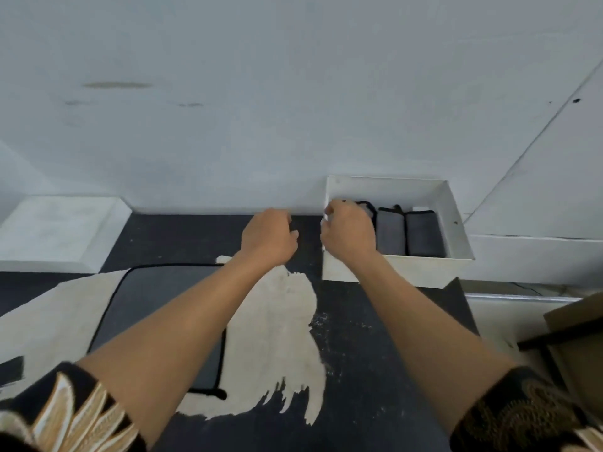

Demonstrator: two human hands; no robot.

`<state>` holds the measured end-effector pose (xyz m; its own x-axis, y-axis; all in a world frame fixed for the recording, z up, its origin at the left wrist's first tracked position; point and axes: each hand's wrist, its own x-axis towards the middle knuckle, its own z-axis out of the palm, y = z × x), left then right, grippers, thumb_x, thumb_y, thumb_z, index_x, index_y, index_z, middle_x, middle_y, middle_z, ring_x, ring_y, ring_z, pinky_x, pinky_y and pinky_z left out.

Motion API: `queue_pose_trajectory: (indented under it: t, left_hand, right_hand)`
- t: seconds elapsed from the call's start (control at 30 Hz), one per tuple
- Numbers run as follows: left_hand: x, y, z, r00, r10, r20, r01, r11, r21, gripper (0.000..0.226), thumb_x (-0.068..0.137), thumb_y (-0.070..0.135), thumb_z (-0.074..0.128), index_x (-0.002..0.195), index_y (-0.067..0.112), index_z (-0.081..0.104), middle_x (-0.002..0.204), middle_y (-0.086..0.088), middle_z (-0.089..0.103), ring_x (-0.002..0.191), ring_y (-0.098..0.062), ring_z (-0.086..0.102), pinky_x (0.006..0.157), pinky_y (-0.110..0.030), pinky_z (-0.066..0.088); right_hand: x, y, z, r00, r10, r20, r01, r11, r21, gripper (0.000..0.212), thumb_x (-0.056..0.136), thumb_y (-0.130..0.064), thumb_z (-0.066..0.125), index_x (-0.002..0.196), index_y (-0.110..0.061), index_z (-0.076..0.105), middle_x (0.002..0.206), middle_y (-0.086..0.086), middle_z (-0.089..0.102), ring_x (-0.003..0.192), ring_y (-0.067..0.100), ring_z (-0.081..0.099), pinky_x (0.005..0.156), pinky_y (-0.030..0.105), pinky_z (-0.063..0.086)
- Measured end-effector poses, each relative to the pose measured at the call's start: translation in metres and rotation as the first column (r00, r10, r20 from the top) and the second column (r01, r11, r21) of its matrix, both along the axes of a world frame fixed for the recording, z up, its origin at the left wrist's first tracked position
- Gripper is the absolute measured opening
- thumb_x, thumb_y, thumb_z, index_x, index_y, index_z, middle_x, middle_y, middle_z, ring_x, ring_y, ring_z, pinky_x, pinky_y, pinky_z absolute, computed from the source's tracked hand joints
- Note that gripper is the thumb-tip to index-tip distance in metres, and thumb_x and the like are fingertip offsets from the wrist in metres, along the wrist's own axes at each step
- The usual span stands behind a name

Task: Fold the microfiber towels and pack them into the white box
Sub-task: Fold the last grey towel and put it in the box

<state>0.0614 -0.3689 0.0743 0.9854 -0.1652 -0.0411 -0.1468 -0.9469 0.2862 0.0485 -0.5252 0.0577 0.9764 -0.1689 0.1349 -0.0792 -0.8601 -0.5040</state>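
Head view: both hands are held at the left end of the white box (391, 270) on the table (375, 353).
The right hand (349, 230) is placed over the box's left end, its grip curled down onto a black-edged towel (368, 207) there; whether that towel is pinched cannot be told. The left hand (267, 236) is held just left of the box, its grip curled and its fingertips hidden, so any hold cannot be told. Two folded grey towels (390, 234) are packed side by side in the box, right of the right hand. An unfolded grey towel (146, 305) is spread flat on the table, nearer than the box and to its left.
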Motion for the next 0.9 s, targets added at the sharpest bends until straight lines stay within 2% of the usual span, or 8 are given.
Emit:
queue_pose_trajectory:
  t: [0.1, 0.23, 0.37, 0.47, 0.6, 0.7, 0.8, 0.9]
  left_hand:
    - [-0.027, 0.069, -0.017, 0.995, 0.095, -0.037, -0.095, 0.995, -0.007, 0.038, 0.094, 0.038, 0.058, 0.127, 0.018, 0.059, 0.124, -0.005, 0.059, 0.113, -0.027, 0.057, 0.084, -0.038, 0.048]
    - [-0.068, 0.181, -0.054, 0.946, 0.287, -0.151, -0.286, 0.958, 0.029, 0.038, 0.093, 0.036, 0.058, 0.123, 0.013, 0.059, 0.126, -0.012, 0.056, 0.116, -0.033, 0.055, 0.092, -0.041, 0.047]
    - [-0.114, 0.289, -0.095, 0.786, 0.562, -0.257, -0.551, 0.826, 0.121, 0.05, 0.092, 0.038, 0.059, 0.131, 0.008, 0.047, 0.136, -0.016, 0.042, 0.122, -0.038, 0.045, 0.095, -0.046, 0.044]
    - [-0.144, 0.343, -0.123, 0.667, 0.674, -0.318, -0.668, 0.73, 0.146, 0.058, 0.092, 0.043, 0.059, 0.134, 0.008, 0.038, 0.138, -0.017, 0.036, 0.124, -0.038, 0.039, 0.097, -0.047, 0.042]
    - [-0.151, 0.374, -0.148, 0.604, 0.663, -0.442, -0.733, 0.68, 0.019, 0.065, 0.091, 0.046, 0.061, 0.136, 0.005, 0.039, 0.138, -0.018, 0.041, 0.124, -0.038, 0.044, 0.1, -0.048, 0.042]
    - [-0.139, 0.381, -0.153, 0.579, 0.637, -0.509, -0.75, 0.662, -0.025, 0.058, 0.089, 0.049, 0.061, 0.128, 0.007, 0.051, 0.127, -0.016, 0.052, 0.111, -0.035, 0.055, 0.094, -0.046, 0.05]
    - [-0.125, 0.384, -0.154, 0.568, 0.588, -0.576, -0.755, 0.65, -0.081, 0.05, 0.089, 0.047, 0.062, 0.117, 0.006, 0.061, 0.116, -0.014, 0.062, 0.097, -0.031, 0.061, 0.084, -0.04, 0.054]
    - [-0.109, 0.386, -0.157, 0.583, 0.566, -0.583, -0.77, 0.614, -0.174, 0.056, 0.088, 0.04, 0.066, 0.128, 0.004, 0.051, 0.122, -0.015, 0.062, 0.104, -0.033, 0.061, 0.087, -0.039, 0.053]
  right_hand:
    - [-0.026, 0.068, -0.019, 0.998, 0.044, -0.046, -0.042, 0.998, 0.057, 0.024, 0.09, -0.026, 0.062, 0.11, -0.014, 0.063, 0.109, 0.009, 0.062, 0.1, 0.028, 0.06, 0.082, 0.036, 0.05]
    - [-0.066, 0.152, -0.059, 0.952, 0.06, -0.302, -0.037, 0.996, 0.081, 0.034, 0.087, -0.035, 0.064, 0.117, -0.019, 0.059, 0.115, 0.005, 0.062, 0.102, 0.026, 0.061, 0.085, 0.034, 0.048]
    - [-0.102, 0.219, -0.099, 0.86, 0.052, -0.507, -0.018, 0.997, 0.071, 0.045, 0.086, -0.044, 0.066, 0.119, -0.017, 0.051, 0.115, 0.007, 0.06, 0.103, 0.029, 0.061, 0.076, 0.033, 0.048]
    - [-0.126, 0.252, -0.12, 0.794, -0.038, -0.607, 0.069, 0.997, 0.028, 0.051, 0.086, -0.047, 0.067, 0.117, -0.014, 0.043, 0.114, 0.009, 0.057, 0.101, 0.03, 0.061, 0.069, 0.034, 0.046]
    - [-0.141, 0.277, -0.136, 0.751, -0.169, -0.638, 0.209, 0.978, -0.012, 0.044, 0.09, -0.036, 0.064, 0.116, -0.012, 0.04, 0.113, 0.011, 0.061, 0.102, 0.031, 0.062, 0.071, 0.035, 0.048]
    - [-0.141, 0.283, -0.137, 0.729, -0.174, -0.662, 0.194, 0.98, -0.043, 0.031, 0.092, -0.032, 0.06, 0.112, -0.011, 0.053, 0.112, 0.009, 0.065, 0.101, 0.027, 0.064, 0.073, 0.031, 0.048]
    - [-0.138, 0.284, -0.134, 0.724, -0.156, -0.672, 0.194, 0.981, -0.02, 0.017, 0.089, -0.029, 0.06, 0.097, -0.014, 0.057, 0.104, 0.007, 0.066, 0.086, 0.024, 0.062, 0.065, 0.029, 0.046]
    - [-0.129, 0.284, -0.135, 0.738, -0.174, -0.652, 0.283, 0.957, 0.065, 0.02, 0.084, -0.022, 0.061, 0.098, -0.011, 0.052, 0.097, 0.008, 0.064, 0.074, 0.021, 0.053, 0.058, 0.027, 0.041]
